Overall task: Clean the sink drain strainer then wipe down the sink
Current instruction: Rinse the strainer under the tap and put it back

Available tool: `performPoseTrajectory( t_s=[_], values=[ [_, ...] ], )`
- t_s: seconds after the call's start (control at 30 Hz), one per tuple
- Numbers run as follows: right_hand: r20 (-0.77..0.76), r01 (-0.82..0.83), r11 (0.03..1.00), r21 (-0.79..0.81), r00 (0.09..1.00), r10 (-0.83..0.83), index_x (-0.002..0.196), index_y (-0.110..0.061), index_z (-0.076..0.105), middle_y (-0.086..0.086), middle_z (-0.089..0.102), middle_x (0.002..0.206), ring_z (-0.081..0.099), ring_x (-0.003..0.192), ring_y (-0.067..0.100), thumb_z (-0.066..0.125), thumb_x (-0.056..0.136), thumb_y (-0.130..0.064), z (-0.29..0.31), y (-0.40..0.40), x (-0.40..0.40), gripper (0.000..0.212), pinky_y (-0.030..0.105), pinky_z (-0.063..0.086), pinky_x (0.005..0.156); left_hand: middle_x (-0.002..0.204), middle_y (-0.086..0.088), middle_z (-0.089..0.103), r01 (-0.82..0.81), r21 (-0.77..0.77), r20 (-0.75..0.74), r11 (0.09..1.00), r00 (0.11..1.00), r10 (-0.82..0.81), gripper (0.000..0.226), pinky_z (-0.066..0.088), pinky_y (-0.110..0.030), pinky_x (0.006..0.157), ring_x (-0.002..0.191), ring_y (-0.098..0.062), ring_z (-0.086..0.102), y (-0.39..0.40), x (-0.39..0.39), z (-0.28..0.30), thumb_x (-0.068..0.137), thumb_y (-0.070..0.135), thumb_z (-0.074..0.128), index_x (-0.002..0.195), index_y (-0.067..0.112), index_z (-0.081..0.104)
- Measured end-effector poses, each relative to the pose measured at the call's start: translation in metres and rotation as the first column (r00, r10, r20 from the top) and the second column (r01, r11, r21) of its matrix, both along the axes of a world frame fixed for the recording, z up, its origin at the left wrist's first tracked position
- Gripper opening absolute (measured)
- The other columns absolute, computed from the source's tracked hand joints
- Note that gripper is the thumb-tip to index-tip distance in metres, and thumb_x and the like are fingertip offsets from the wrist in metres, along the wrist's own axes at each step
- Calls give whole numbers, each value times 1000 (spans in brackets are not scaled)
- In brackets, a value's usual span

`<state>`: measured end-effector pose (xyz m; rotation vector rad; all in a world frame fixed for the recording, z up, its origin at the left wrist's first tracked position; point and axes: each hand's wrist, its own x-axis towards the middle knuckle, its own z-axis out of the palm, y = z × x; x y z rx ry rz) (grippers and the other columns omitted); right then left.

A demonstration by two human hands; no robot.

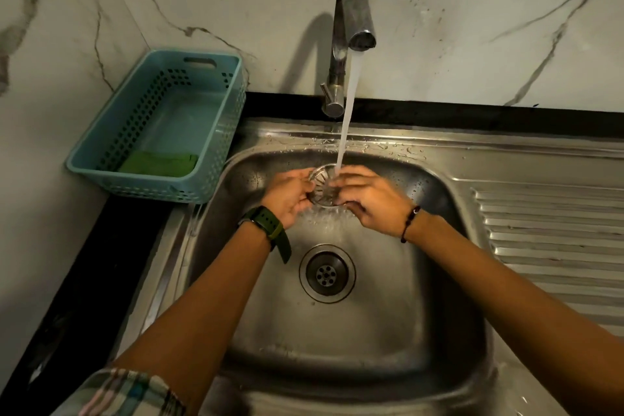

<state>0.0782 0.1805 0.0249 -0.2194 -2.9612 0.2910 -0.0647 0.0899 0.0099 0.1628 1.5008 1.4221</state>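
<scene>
The round metal drain strainer is held above the steel sink under running water from the faucet. My left hand grips its left rim, and my right hand holds its right side with fingers curled over it. Water splashes down off the strainer into the basin. Below my hands the open drain hole sits in the sink floor without a strainer.
A teal plastic basket stands on the black counter at the left, with a green cloth inside. A ribbed draining board lies to the right of the basin. Marble wall rises behind.
</scene>
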Motion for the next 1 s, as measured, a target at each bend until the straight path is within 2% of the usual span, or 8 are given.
performPoseTrajectory(
  t_s=[0.07, 0.13, 0.23, 0.33, 0.5, 0.7, 0.83, 1.0],
  values=[
    [-62, 107, 994, 34, 993, -105, 95, -6, 72, 16, 63, 121, 52, 121, 37, 65, 70, 8, -7, -3, 7, 30, 34, 31, 106, 104, -9, 68, -26, 10, -148, 1000, 989, 27, 34, 57, -22, 67, 83, -15, 66, 4, 2, 4, 85, -6, 50, 115, 6, 59],
    [-112, 318, 933, -169, 934, -339, 108, -5, 66, 16, 55, 130, 48, 122, 33, 58, 74, 9, -14, -7, 8, 37, 29, 37, 102, 102, -7, 69, -27, 33, -271, 999, 962, 35, 34, 57, -27, 75, 89, -18, 67, 7, 6, 6, 83, -7, 52, 113, 7, 62],
    [-65, 519, 665, -537, 760, -647, 113, -7, 58, 12, 59, 118, 57, 107, 25, 56, 82, 4, -17, -12, -3, 33, 22, 46, 88, 106, -7, 68, 10, 83, -372, 997, 928, 22, 35, 54, -29, 82, 93, -17, 65, 6, 13, 5, 83, -7, 53, 113, 9, 62],
    [-16, 569, 510, -645, 657, -754, 106, -6, 60, 11, 67, 107, 62, 100, 22, 57, 84, 3, -14, -9, -14, 24, 9, 39, 74, 108, -8, 67, -59, 122, -313, 991, 945, 95, 35, 54, -29, 82, 95, -18, 65, 1, 17, 1, 84, -7, 52, 113, 10, 61],
    [-51, 538, 624, -567, 733, -678, 104, -8, 65, 8, 70, 103, 65, 97, 19, 59, 83, -1, -2, -14, -26, 23, 20, 47, 83, 104, -11, 63, -265, 72, -55, 962, 962, 269, 25, 54, -23, 70, 98, -23, 61, -13, 30, -15, 87, -8, 45, 101, 8, 59],
    [-82, 384, 815, -434, 884, -461, 101, -12, 72, 6, 73, 100, 64, 97, 21, 56, 84, -1, -2, -18, -29, 26, 25, 46, 89, 88, -10, 65, -240, -19, 12, 971, 971, 240, 20, 57, -25, 65, 76, -18, 63, -23, 41, -33, 85, -8, 52, 97, 2, 63],
    [-148, 439, 783, -441, 825, -545, 102, -10, 71, 9, 72, 102, 64, 98, 24, 53, 84, 3, -8, -10, -22, 29, 26, 45, 90, 99, -11, 66, -196, -40, -227, 980, 957, 182, 25, 55, -30, 80, 90, -20, 63, -14, 34, -31, 86, -5, 52, 104, 5, 65],
    [-83, 567, 670, -480, 731, -678, 111, -6, 67, 13, 71, 107, 64, 100, 25, 52, 85, 7, -26, -2, -3, 33, 17, 41, 89, 101, -2, 70, -10, -74, -689, 997, 724, -44, 29, 49, -15, 75, 86, -11, 63, 0, 31, -17, 85, 5, 57, 112, 14, 66]
  ],
)
